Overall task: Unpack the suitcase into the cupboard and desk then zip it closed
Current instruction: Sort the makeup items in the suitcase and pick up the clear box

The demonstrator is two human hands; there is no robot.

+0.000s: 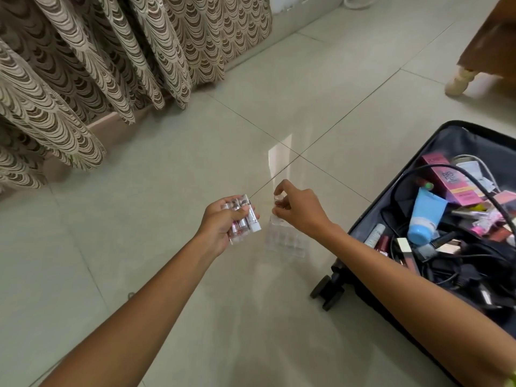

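A black suitcase [363, 222] lies open on the floor at the right, filled with cosmetics, a blue tube [425, 216], a pink box [449, 180] and black cables. Over the tiles, my left hand [220, 224] grips a bundle of small clear tubes [243, 216] with pink and white ends. Just to its right, my right hand [298, 210] pinches the top edge of a clear plastic packet [287, 241], which hangs down below the fingers.
A patterned brown curtain [97, 65] hangs along the left and back. A wooden furniture leg [459, 79] stands at the upper right. Pale floor tiles [195, 163] spread between them. The suitcase's wheels [326, 291] face me.
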